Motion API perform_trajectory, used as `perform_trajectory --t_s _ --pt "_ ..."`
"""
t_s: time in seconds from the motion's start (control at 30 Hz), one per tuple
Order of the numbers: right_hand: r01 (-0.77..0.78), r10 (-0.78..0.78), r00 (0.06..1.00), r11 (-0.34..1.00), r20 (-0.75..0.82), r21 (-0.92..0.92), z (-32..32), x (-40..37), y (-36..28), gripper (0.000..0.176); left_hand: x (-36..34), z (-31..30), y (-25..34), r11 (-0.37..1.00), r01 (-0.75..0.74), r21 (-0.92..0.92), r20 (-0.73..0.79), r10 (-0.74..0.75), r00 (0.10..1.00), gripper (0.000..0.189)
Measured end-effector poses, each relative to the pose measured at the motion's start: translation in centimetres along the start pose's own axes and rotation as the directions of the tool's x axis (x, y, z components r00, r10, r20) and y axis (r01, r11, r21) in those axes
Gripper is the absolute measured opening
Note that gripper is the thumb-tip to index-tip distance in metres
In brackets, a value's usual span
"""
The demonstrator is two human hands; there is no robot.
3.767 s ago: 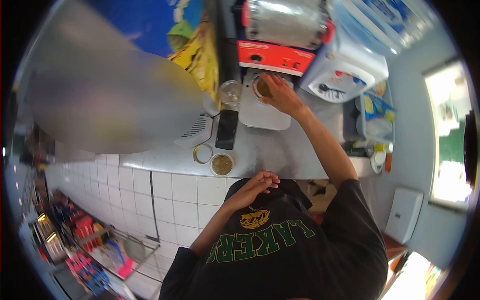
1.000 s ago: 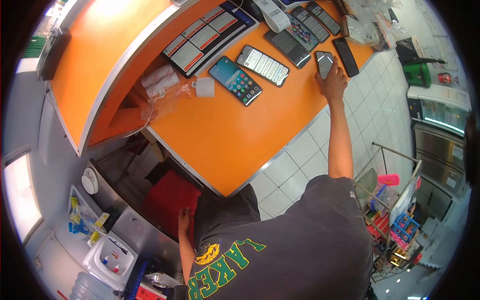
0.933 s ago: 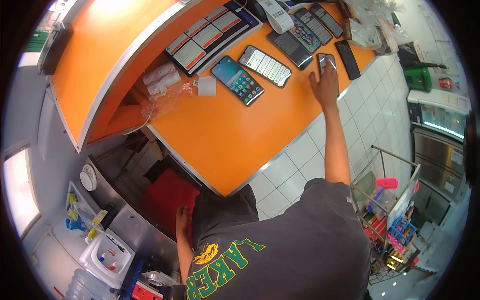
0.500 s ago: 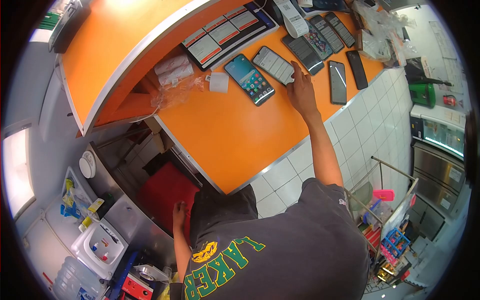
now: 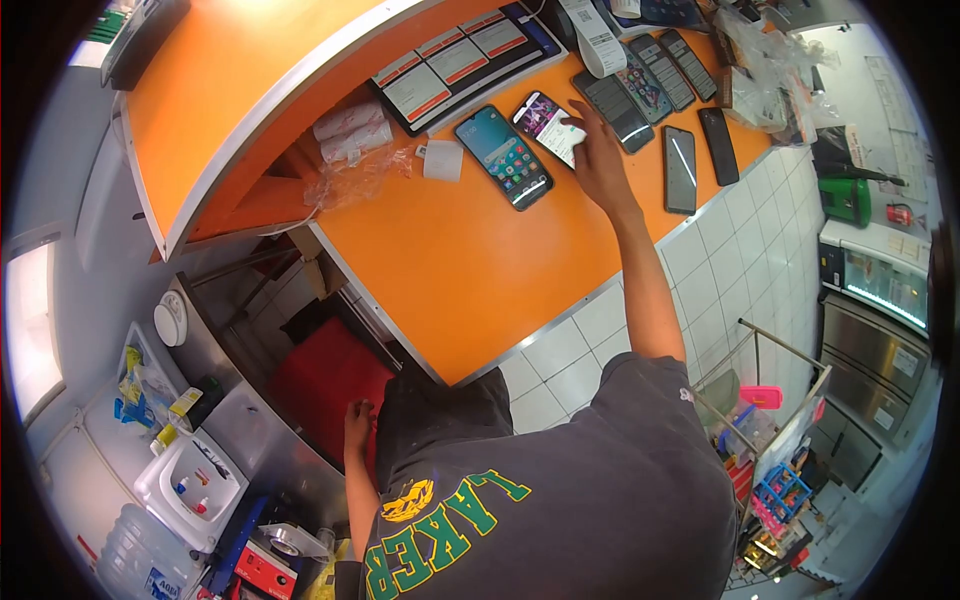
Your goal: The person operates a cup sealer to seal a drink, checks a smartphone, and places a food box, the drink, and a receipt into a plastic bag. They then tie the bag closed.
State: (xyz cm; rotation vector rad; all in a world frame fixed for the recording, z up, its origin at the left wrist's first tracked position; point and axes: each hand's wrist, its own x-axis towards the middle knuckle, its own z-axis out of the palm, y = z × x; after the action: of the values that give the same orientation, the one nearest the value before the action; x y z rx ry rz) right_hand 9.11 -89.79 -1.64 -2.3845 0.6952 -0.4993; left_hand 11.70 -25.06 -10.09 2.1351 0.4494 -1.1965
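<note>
The lit phone [image 5: 548, 128], just right of the blue-screen phone [image 5: 505, 160], now shows a purple-topped page, apparently answering the right hand [image 5: 604, 172], half-spread at its edge, gripping nothing. Well below the blue-screen phone, the left hand [image 5: 359, 428] hangs loosely open, empty.

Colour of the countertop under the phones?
Orange, with a silvery metal edge strip; shows best in the current head view.
</note>
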Motion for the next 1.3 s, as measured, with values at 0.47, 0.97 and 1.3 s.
perform_trajectory --t_s 0.47,0.97,1.3 --pt "0.073 -0.072 0.997 0.996 0.024 -0.048 2.1 2.9 -0.6 0.064 -0.3 -0.6 -2.3 0.999 0.004 -0.041 -0.047 -0.006 0.999 0.035" --pt "-0.079 0.075 0.997 0.968 0.025 0.240 1.1 -0.2 -9.8 0.039 -0.3 -1.4 -5.4 0.984 -0.050 -0.173 -0.226 0.010 0.974 0.060" --pt "-0.086 -0.339 0.541 0.888 0.770 0.452 17.0 -17.2 -31.4 0.027 -3.6 2.4 -9.7 0.916 -0.131 -0.378 -0.203 0.056 0.978 0.041"
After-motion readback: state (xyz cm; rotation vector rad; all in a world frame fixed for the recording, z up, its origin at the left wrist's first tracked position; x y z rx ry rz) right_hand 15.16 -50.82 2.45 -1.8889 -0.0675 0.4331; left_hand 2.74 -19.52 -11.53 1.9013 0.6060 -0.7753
